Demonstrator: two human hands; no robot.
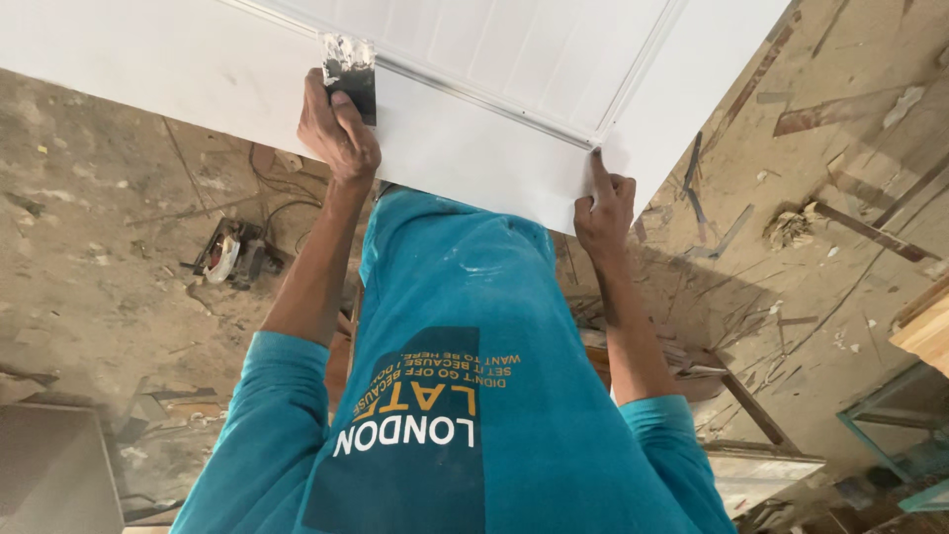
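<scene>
A white panelled door [474, 148] lies flat across the top of the view, with grooved mouldings around its inset panel. My left hand [336, 129] grips a dark putty knife [352, 71], its filler-smeared blade pressed onto the door by a moulding groove. My right hand [605, 208] holds the near edge of the door, fingers on top and one finger pointing along a groove. Below the arms, my teal shirt [465, 326] fills the middle.
The dusty workshop floor holds a power tool with a cable [232, 252] at left and wood strips and scraps [850, 222] at right. A dark board [49, 465] lies lower left. At the right edge are a teal metal frame [890, 415] and a pale timber piece [924, 326].
</scene>
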